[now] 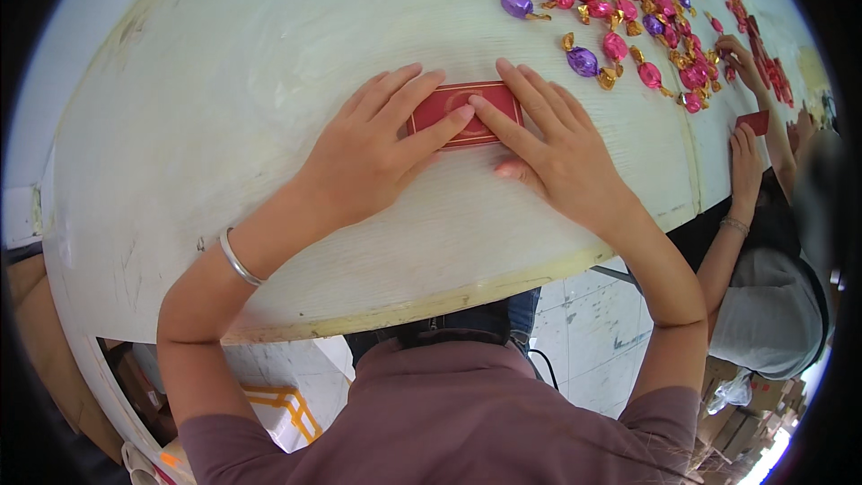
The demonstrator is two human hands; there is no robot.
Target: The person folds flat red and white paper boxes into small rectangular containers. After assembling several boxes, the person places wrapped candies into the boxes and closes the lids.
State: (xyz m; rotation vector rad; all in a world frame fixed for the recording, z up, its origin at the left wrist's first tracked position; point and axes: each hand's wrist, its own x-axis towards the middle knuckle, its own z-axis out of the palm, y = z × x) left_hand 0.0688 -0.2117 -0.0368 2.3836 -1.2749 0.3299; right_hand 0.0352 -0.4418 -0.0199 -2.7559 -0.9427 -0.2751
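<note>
A flat red rectangular piece (pixel 459 127) with a gold border and a round gold mark lies on the pale table in front of me. It may be a small box or a folded card; its thickness is hard to tell. My left hand (pixel 382 135) rests over its left end, fingers spread and the index finger stretched across its face. From the other side my right hand (pixel 561 144) covers the right end, its index fingertip close to the left one near the middle. The right thumb sits apart, just below the near edge. Both hands are open.
Many wrapped candies (pixel 582 61) in purple, pink and gold are scattered over the table's far right. At the right a co-worker's hand (pixel 745 157) holds a small red card (pixel 752 123). The table's curved near edge (pixel 431 310) runs in front of my body.
</note>
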